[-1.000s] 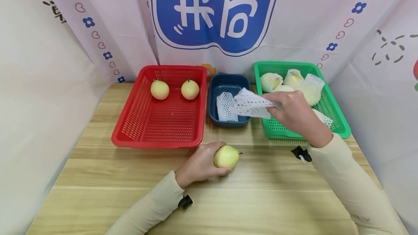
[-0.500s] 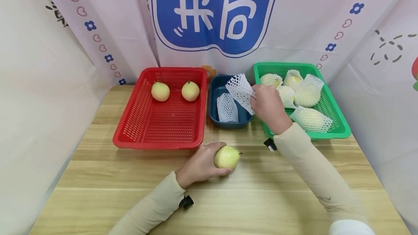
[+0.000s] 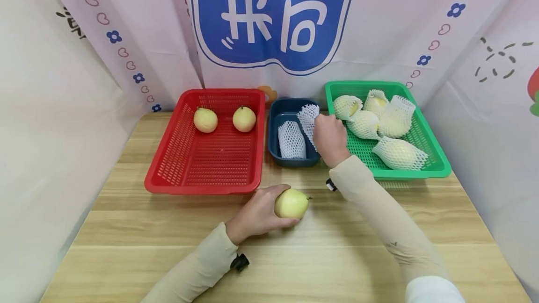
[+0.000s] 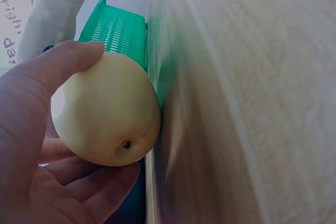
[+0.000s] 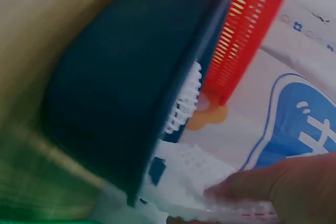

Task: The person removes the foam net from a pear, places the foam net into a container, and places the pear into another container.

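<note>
A pale yellow-green pear (image 3: 291,203) lies on the wooden table, and my left hand (image 3: 263,212) grips it from the left side. In the left wrist view my thumb and fingers curl round the pear (image 4: 107,108), its small dark hollow facing the camera. My right hand (image 3: 331,137) pinches a white foam net sleeve (image 3: 309,118) over the right part of the dark blue bin (image 3: 274,153). Inside that bin lies another foam net sleeve (image 3: 291,140). The right wrist view shows the held sleeve (image 5: 189,177) at the bin's rim, partly behind my fingers.
To the left stands a red basket (image 3: 204,188) with two bare pears (image 3: 205,120) at its back. A green basket (image 3: 435,153) on the right holds several pears in foam nets (image 3: 400,153). A printed curtain (image 3: 164,55) hangs behind the containers.
My right hand has moved left from over the green basket to the blue bin, carrying the foam net sleeve, and has lowered it there. My left hand stays on the pear.
</note>
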### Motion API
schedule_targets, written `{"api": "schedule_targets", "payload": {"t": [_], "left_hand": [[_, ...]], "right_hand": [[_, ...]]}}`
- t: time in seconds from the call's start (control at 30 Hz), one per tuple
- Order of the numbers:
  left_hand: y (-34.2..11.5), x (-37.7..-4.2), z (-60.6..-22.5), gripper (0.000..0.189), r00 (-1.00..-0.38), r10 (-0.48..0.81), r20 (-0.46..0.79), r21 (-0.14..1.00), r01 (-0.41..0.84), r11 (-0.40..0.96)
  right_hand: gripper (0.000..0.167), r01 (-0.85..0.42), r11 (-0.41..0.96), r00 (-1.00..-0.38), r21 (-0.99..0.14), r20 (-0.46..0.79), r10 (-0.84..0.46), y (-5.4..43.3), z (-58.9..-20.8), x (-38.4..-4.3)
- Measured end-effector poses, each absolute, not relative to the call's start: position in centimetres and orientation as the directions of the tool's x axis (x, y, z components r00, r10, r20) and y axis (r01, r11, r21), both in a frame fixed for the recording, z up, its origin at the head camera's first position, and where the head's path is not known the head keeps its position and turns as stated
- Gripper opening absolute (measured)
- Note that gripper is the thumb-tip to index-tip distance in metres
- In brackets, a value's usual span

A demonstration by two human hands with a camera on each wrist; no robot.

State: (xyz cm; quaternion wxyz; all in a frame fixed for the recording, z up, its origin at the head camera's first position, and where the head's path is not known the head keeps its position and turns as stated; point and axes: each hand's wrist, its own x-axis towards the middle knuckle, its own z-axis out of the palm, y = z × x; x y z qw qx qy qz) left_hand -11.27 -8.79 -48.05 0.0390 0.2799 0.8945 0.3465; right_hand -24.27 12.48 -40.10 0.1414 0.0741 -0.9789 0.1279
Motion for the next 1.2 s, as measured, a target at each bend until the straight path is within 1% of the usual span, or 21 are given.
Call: {"api": "schedule_targets", "payload": {"t": [0.13,0.23,0.33,0.4,0.5,0.7,0.87,0.93,1.2], "left_hand": [[-8.9,-11.4,-48.0,0.073,-0.829,0.542,0.139,0.64,0.493,0.589],[-9.0,-11.4,-48.0,0.073,-0.824,0.546,0.152,0.634,0.505,0.585],[-9.1,-11.5,-48.0,0.073,-0.827,0.541,0.155,0.634,0.503,0.587],[-9.1,-11.5,-48.0,0.073,-0.827,0.539,0.157,0.636,0.502,0.586],[-9.0,-11.6,-48.0,0.073,-0.828,0.541,0.149,0.644,0.497,0.582],[-8.9,-11.5,-48.2,0.073,-0.833,0.537,0.138,0.65,0.485,0.585],[-8.9,-11.4,-48.2,0.072,-0.835,0.533,0.139,0.65,0.483,0.587],[-8.9,-11.4,-48.2,0.073,-0.835,0.532,0.141,0.648,0.484,0.588],[-9.0,-11.5,-48.3,0.076,-0.834,0.532,0.142,0.646,0.486,0.589]], "right_hand": [[0.042,-0.18,0.928,-0.983,-0.326,0.09,-0.159,11.8,-40.3,-24.4],[0.057,-0.182,0.909,-0.977,-0.376,-0.036,-0.211,11.7,-40.3,-24.0],[0.069,-0.222,0.892,-0.966,-0.393,-0.035,-0.256,11.9,-39.9,-23.5],[0.073,-0.249,0.882,-0.961,-0.4,-0.008,-0.275,12.2,-39.6,-23.0],[0.069,-0.303,0.862,-0.947,-0.406,0.027,-0.32,12.7,-39.3,-22.4],[0.063,-0.401,0.804,-0.905,-0.439,0.054,-0.422,14.0,-38.6,-21.4],[0.066,-0.467,0.768,-0.862,-0.438,0.035,-0.505,15.2,-37.6,-20.4],[0.068,-0.475,0.77,-0.858,-0.427,0.027,-0.514,15.8,-37.3,-19.9],[0.072,-0.491,0.782,-0.858,-0.383,0.061,-0.509,18.1,-37.1,-18.2]]}}
